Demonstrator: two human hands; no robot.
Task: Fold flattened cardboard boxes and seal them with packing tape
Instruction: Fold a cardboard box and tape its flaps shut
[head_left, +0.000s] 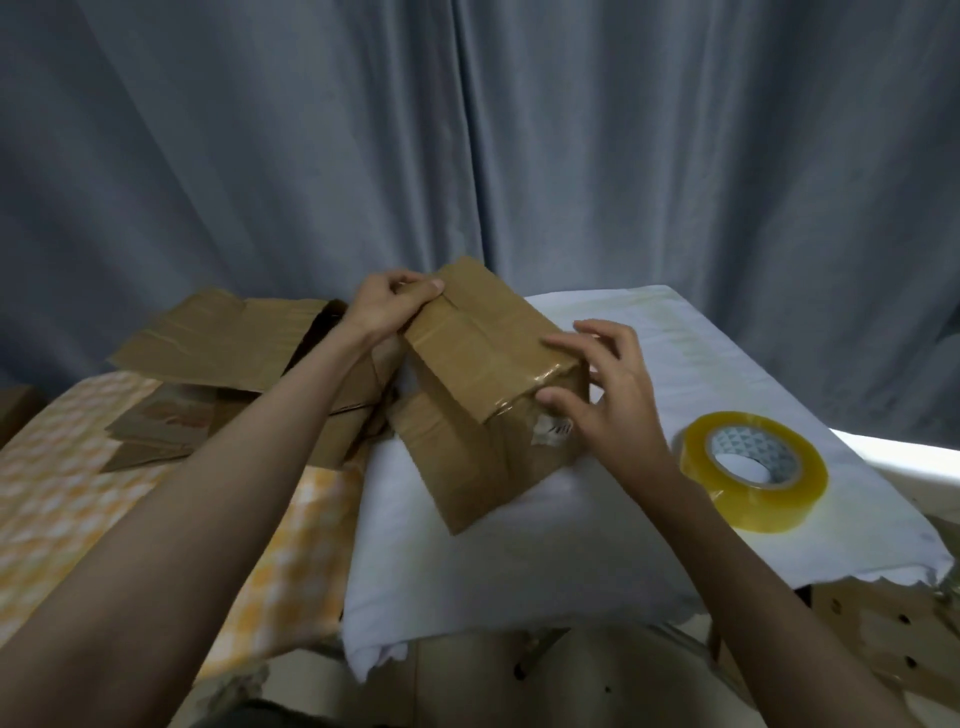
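A brown cardboard box (483, 384), partly folded up, stands on the white cloth (519, 561) in the middle. Old glossy tape shows on its right edge, and a flap hangs down at the front. My left hand (392, 306) pinches the box's far left top edge between thumb and curled fingers. My right hand (602, 384) rests against the box's right end, thumb and spread fingertips touching the taped corner. A roll of clear yellowish packing tape (753, 475) lies flat on the cloth, to the right of my right hand.
Flattened cardboard boxes (218, 343) are piled at the left on a yellow checked cloth (72, 499). A grey curtain (467, 156) hangs behind. Perforated cardboard (883, 634) shows at the lower right below the cloth's edge.
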